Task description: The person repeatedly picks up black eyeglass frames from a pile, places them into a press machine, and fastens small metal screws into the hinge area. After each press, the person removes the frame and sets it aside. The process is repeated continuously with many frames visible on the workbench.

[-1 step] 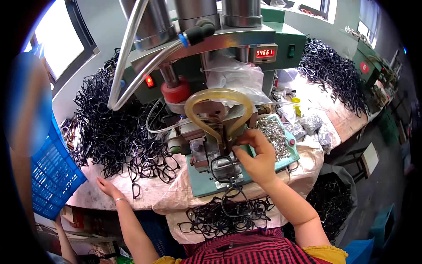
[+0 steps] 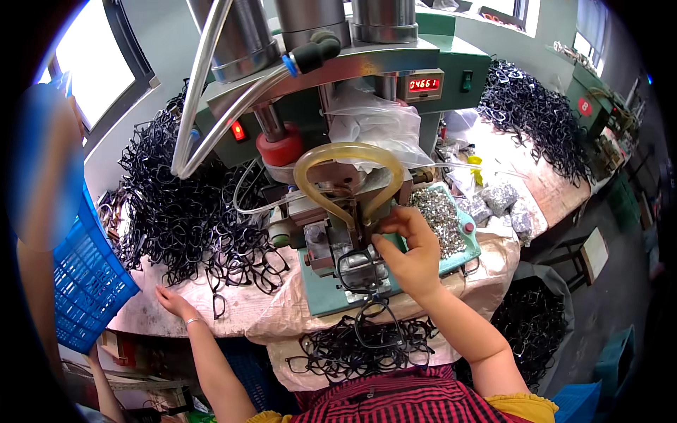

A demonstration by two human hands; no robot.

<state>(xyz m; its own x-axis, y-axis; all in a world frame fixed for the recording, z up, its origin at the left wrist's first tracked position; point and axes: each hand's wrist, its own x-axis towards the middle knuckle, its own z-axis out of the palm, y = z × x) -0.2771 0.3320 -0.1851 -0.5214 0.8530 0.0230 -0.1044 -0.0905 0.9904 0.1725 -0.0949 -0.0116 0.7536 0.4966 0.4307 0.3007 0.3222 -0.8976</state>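
Eyeglass frame [image 2: 363,264] sits black on the press fixture [image 2: 331,243] at the workbench's middle front, right hand [image 2: 409,254] pinching at its upper part, fingers narrow, close under the press head [image 2: 282,148]. Left hand [image 2: 171,302] lies flat and open on the cloth-covered left front edge, beside the loose frame pile [image 2: 183,204]. Risk: fingertips caught if the press drops; frame slipping off-seat, mis-set.

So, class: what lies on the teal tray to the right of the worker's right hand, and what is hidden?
On the teal tray lies a heap of small silvery metal parts. The right hand covers the tray's near left part, so what lies beneath it cannot be seen.
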